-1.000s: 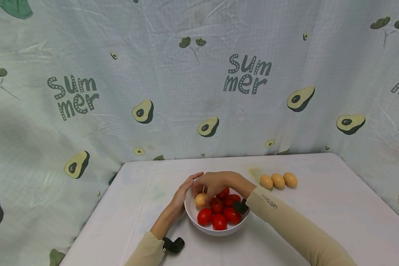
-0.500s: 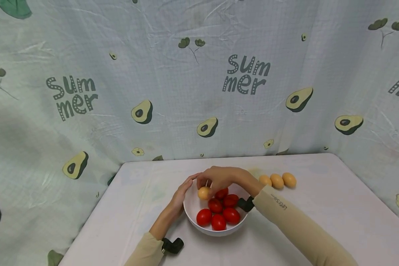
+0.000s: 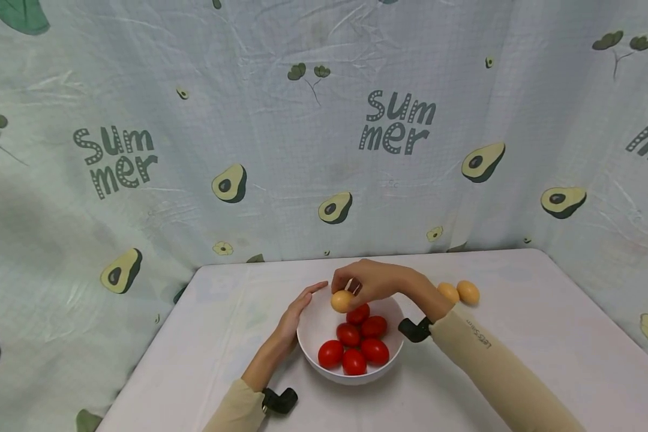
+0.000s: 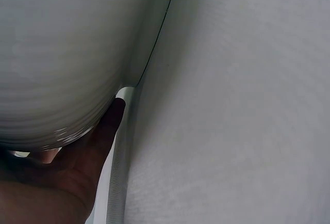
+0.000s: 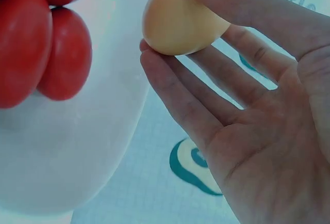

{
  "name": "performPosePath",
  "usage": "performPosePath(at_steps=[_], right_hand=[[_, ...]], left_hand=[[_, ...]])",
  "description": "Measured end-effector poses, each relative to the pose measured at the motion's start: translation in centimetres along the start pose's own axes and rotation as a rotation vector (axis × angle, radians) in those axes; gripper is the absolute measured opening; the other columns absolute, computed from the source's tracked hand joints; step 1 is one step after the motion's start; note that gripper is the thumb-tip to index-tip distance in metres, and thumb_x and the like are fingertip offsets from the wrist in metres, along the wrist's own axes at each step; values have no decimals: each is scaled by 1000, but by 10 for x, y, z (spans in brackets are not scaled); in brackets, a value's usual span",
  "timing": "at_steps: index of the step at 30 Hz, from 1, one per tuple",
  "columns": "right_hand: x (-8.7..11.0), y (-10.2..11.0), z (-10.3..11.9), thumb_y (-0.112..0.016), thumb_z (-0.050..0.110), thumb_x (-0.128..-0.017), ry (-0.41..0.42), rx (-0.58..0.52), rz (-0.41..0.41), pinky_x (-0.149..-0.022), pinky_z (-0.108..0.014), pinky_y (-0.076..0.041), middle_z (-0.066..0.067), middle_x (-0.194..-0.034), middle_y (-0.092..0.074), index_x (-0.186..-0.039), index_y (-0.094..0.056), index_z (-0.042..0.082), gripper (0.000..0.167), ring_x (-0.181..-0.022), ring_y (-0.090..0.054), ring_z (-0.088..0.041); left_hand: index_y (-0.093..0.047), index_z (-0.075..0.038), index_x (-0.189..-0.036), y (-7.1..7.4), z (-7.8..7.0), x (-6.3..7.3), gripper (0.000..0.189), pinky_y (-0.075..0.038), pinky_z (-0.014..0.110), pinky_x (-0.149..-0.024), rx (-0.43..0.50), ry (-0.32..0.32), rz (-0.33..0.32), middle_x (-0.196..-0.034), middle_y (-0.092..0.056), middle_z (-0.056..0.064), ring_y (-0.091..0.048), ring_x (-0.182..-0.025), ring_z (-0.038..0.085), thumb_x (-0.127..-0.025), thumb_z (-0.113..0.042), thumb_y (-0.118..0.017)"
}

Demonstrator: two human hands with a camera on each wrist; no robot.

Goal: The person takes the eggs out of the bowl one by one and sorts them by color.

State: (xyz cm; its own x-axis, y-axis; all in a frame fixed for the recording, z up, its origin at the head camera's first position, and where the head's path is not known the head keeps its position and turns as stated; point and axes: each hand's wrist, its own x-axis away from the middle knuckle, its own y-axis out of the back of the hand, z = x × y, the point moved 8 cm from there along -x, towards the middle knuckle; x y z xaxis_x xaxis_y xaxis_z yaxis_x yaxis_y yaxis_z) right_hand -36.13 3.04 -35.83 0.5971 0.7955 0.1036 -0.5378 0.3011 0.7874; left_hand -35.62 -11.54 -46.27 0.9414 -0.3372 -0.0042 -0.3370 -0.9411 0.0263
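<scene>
A light-brown egg [image 3: 341, 302] is pinched between the thumb and fingertips of my right hand [image 3: 372, 281], above the far side of a white bowl [image 3: 317, 327]. In the right wrist view, the egg [image 5: 180, 20] sits at the fingertips, with the palm below it. Several red oval tomatoes [image 3: 348, 334] lie in the bowl. My left hand [image 3: 290, 319] rests along the bowl's left side, fingers stretched out near its rim. The left wrist view shows that hand [image 4: 72, 175] against the bowl's outer wall [image 4: 56, 64].
Two more eggs [image 3: 468, 292] show on the white table [image 3: 237, 318], beyond my right wrist, which hides what lies directly behind it. A printed cloth [image 3: 281, 138] hangs behind the table. A small black wrist device [image 3: 279, 401] is on my left wrist, another [image 3: 414, 330] on the right.
My right hand has lifted the egg from inside the bowl, up and slightly to the right. A third egg on the table is now hidden behind the right wrist. The left hand keeps its place.
</scene>
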Motion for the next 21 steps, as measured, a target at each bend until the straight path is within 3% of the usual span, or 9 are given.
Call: performPosePath(at_steps=[3,6,13,21], right_hand=[[7,3,-4,-75,11,-90,9,-20,-13,-98,-33,-60,4,-113,-70,-114,-68,18,27,-108,-70,-16],[15,6,-8,-73,9,-90,17,-34,-24,-98,-34,-60,2,-113,-69,-115,-67,16,27,-108,-69,-17],[39,16,-17,-73,12,-91,0,-65,-83,-100,-39,-59,0,-116,-69,-120,-66,15,30,-112,-69,-21],[68,26,-34,-73,21,-96,-33,-124,-200,-103,-42,-58,-2,-127,-68,-133,-63,15,39,-120,-65,-25]], left_hand=[[-43,-18,-157,0,0,1,53,-40,39,-122,-9,-5,10,-169,-33,9,-35,-154,34,-112,-35,-24],[-42,-18,-158,-1,0,2,53,-39,43,-122,-13,-8,17,-169,-32,10,-37,-153,36,-112,-36,-23],[-43,-19,-158,-1,0,2,53,-43,39,-120,-16,-4,7,-169,-33,8,-39,-151,34,-112,-37,-24],[-42,-20,-158,-1,-1,2,52,-50,24,-109,-12,-13,12,-168,-36,7,-45,-147,31,-112,-35,-22]])
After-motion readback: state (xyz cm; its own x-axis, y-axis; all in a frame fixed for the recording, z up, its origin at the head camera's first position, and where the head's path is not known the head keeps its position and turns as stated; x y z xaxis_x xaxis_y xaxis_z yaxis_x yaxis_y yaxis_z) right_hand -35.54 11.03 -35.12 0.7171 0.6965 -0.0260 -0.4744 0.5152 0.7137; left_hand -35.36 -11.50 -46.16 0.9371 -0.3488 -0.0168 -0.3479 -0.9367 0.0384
